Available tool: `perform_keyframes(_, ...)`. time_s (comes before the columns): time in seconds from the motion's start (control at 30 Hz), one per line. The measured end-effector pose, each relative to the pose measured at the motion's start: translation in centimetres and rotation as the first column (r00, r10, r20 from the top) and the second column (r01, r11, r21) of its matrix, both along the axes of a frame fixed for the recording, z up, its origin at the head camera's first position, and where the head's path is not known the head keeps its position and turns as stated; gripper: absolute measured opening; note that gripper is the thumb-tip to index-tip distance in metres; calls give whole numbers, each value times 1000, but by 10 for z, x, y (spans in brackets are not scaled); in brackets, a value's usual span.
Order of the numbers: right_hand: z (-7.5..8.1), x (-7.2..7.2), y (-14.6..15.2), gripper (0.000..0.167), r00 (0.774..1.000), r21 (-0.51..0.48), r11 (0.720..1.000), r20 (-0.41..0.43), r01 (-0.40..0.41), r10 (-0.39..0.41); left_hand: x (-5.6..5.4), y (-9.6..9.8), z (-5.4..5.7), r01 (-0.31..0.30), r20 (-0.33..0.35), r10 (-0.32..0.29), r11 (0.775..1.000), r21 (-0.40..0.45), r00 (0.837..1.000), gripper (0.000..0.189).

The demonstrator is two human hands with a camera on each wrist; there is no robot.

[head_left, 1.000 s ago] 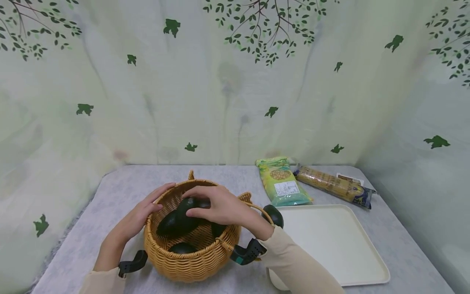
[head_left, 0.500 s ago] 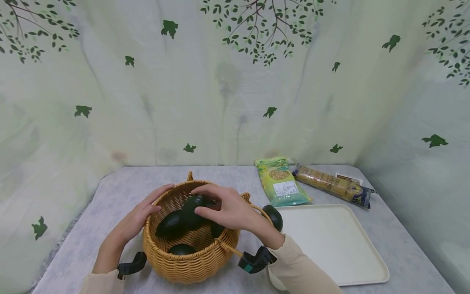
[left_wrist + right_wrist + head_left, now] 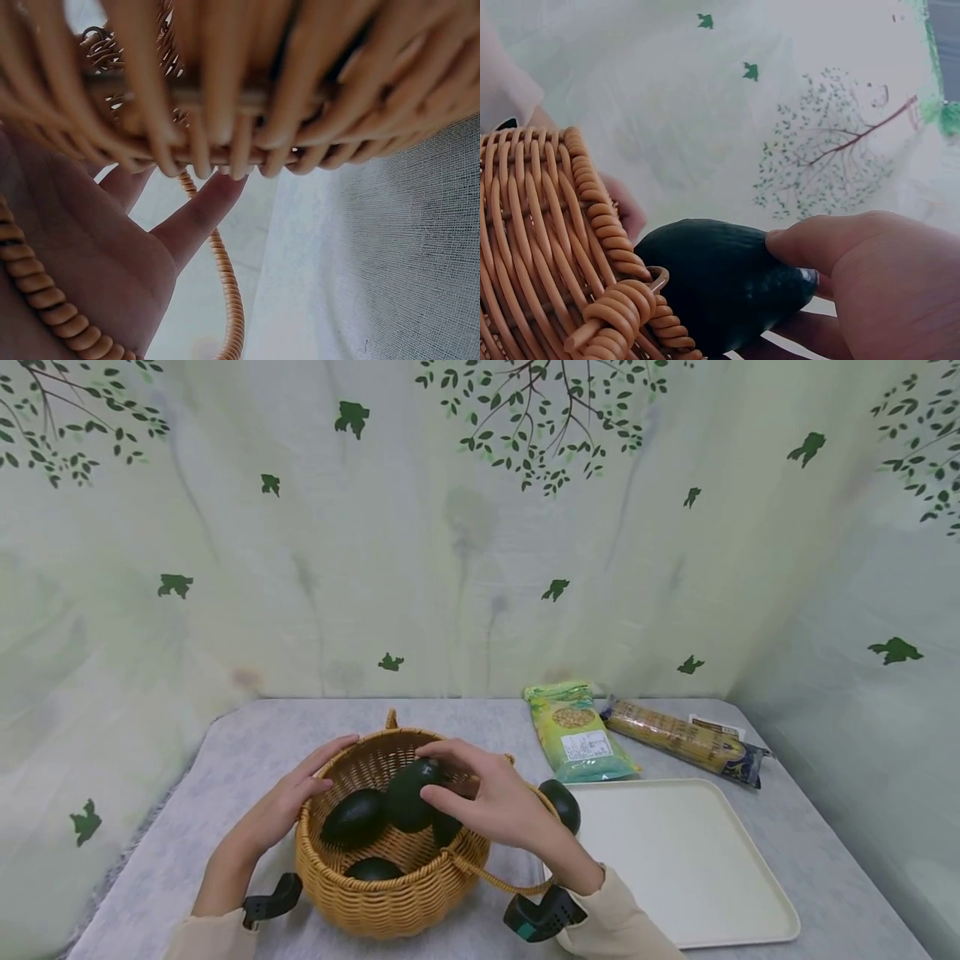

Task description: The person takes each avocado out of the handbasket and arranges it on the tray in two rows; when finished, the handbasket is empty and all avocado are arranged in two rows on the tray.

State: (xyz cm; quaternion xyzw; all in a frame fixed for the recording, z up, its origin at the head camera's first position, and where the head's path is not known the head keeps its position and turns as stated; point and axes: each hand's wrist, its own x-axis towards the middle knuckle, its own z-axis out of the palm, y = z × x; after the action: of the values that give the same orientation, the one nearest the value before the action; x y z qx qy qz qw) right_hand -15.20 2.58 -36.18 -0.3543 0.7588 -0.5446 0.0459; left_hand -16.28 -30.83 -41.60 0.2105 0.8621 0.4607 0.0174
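Note:
My right hand (image 3: 491, 793) pinches a dark green avocado (image 3: 408, 797) inside the wicker basket (image 3: 390, 906). In the right wrist view, the held avocado (image 3: 720, 281) lies across the basket's rim, thumb on one side and fingers beneath. Resting on the basket's left rim is my left hand (image 3: 277, 797), thumb and fingers fairly straight. The left wrist view shows its thumb reaching to the wicker edge. Another avocado (image 3: 352, 818) lies left of the held one, one (image 3: 373, 868) sits near the front, and a third (image 3: 446, 831) is partly hidden by my right hand.
A white tray (image 3: 682, 868) lies right of the basket. A dark avocado (image 3: 561, 804) sits at its left edge, behind the basket's drooping handle (image 3: 502, 881). Farther back are a green-yellow bag (image 3: 577, 739) and a long yellow packet (image 3: 678, 739).
My right hand has moved slightly right with the avocado, drawing it away from the left one. The handle on the right has dropped lower. My left hand stays on the rim.

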Motion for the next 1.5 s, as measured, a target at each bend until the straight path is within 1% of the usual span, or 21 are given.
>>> perform_keyframes(0.1, -2, 5, 6, 40, 1000, -31, 999, 10, 22, -22, 0, 0, -1, 3, 1, -3, 1000, -11, 1000, 55)
perform_keyframes(0.2, -4, 9, 12, 40, 999, -54, 998, 3, 35, -35, 0, 2, -2, 11, 9, -11, 1000, -2, 1000, 56)
perform_keyframes(0.33, -3, 11, 17, 41, 999, -70, 997, -14, 30, -31, 0, 3, -2, 17, 17, -17, 1000, 20, 1000, 56)
perform_keyframes(0.53, -1, 10, 21, 41, 997, -89, 995, -66, 39, -45, -1, 3, -1, 4, 3, -4, 1000, 8, 1000, 56)
perform_keyframes(0.8, 5, 10, 24, 40, 995, -130, 990, -65, 60, -69, 0, 1, 0, 1, 6, -1, 1000, 8, 1000, 55)
perform_keyframes(0.97, 7, 10, 28, 42, 993, -125, 990, -87, 68, -79, 0, 0, 0, 10, 13, -10, 1000, 16, 1000, 55)
perform_keyframes(1.1, 8, 7, 31, 41, 991, -129, 987, -87, 93, -104, 0, 0, 0, 12, 13, -13, 1000, 21, 1000, 55)
perform_keyframes(1.37, 12, 5, 42, 40, 986, -125, 982, -60, 144, -153, 0, -1, 0, 22, 17, -22, 999, 29, 1000, 56)
perform_keyframes(1.5, 13, 3, 47, 37, 982, -122, 980, -87, 158, -169, 0, -1, -1, 27, 24, -28, 999, 43, 999, 56)
